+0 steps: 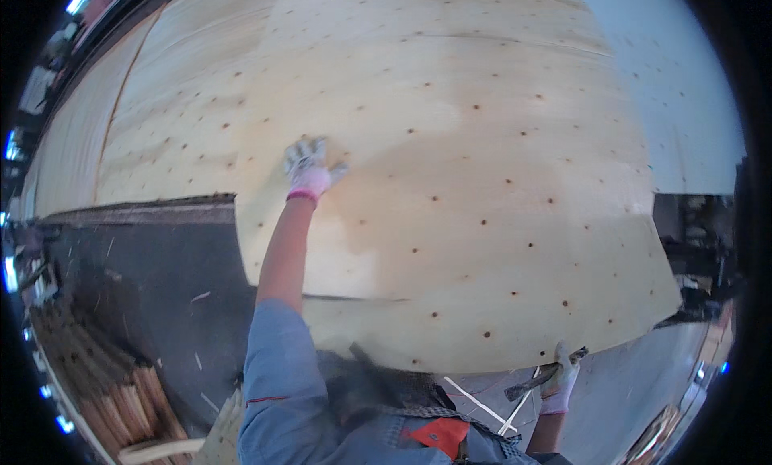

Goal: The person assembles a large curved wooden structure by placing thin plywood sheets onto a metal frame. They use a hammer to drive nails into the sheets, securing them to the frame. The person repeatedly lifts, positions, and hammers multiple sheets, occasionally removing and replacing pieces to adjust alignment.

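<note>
A broad pale wood veneer sheet [450,167], dotted with small brown knots, stretches in front of me. My left hand [308,166], in a white and pink glove, lies flat on it left of the middle, fingers spread and holding nothing. At the sheet's near edge on the right is my right hand [563,379], gloved too and closed around a dark flat-bladed tool [534,382]. The blade points left toward my body, and a dark end shows past the fingers. Whether this hand also touches the sheet's edge I cannot tell.
Stacked wood strips [133,409] stand at the lower left beside a dark floor [161,296] with scattered splinters. Another veneer piece [80,143] adjoins at the far left. A bluish-white surface [667,87] lies at the far right. Pale strips [482,405] lie below the near edge.
</note>
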A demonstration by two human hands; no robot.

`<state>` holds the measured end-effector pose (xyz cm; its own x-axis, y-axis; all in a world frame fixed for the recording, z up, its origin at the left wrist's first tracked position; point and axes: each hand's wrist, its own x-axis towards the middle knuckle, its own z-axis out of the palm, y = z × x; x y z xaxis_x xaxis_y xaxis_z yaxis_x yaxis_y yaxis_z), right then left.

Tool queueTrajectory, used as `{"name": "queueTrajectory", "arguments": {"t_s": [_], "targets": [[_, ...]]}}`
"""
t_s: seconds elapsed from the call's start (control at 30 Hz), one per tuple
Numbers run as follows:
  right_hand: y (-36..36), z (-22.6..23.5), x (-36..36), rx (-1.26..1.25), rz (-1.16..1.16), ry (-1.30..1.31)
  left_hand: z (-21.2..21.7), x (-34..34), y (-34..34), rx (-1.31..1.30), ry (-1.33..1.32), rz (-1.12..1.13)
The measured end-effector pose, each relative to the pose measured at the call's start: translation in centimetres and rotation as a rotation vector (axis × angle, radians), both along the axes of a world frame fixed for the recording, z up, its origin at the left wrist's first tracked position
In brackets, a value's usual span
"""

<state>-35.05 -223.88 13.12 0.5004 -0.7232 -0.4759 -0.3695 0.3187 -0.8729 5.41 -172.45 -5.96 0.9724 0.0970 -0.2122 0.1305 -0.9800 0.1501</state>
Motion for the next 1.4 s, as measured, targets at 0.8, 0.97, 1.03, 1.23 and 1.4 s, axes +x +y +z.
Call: {"name": "queueTrajectory", "arguments": {"t_s": [0.8,0.97,1.03,1.23,1.4], "targets": [[-3.1,-16.6,-2.5,-0.153,0.005,0.573,4.0,1.8,-0.9,-0.08,0.187,-0.038],[4.3,-9.4,12.7,-0.551,0.493,0.331,3.4,2.6,-0.3,-0.012,0.205,-0.114],[6.3,-7.7,22.9,-0.906,0.679,0.249,0.8,2.5,1.2,0.015,0.172,-0.13],[7.9,-7.7,52.2,-1.387,0.937,0.023,1.8,3.1,0.3,0.068,0.233,-0.121],[8.3,-12.6,63.4,-1.297,1.327,0.514,2.1,3.0,-0.3,0.13,0.219,-0.096]]}}
